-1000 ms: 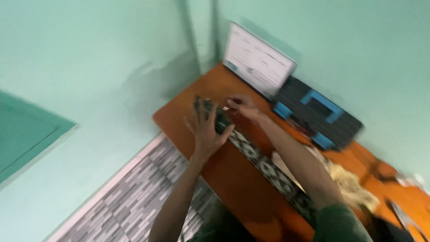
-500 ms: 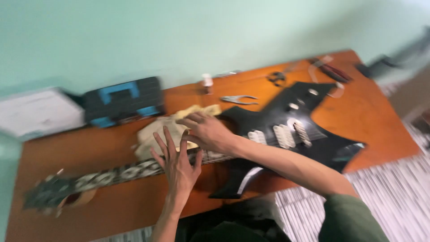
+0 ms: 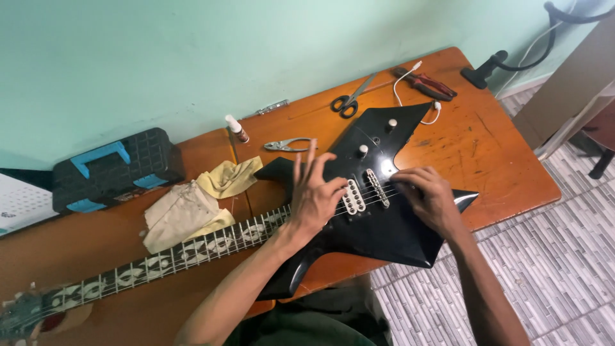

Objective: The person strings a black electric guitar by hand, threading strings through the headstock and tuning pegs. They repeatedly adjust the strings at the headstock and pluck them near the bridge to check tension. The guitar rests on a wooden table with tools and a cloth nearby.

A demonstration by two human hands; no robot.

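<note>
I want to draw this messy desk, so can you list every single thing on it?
electric guitar: one, black, flat across the table
toolbox: one, black and blue, far left
cloths: two, beige and yellow, beside the neck
small bottle: one, white cap, by the wall
pliers: one, silver
scissors: one, black
red-handled tool: one, far right
left hand: on the strings
right hand: on the body

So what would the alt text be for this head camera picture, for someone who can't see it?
Two bare hands rest on a black, angular electric guitar lying flat on an orange wooden table: the left hand by the neck end of the body, the right hand near the bridge. Cloths, pliers, scissors and a dark toolbox lie behind it.
</note>
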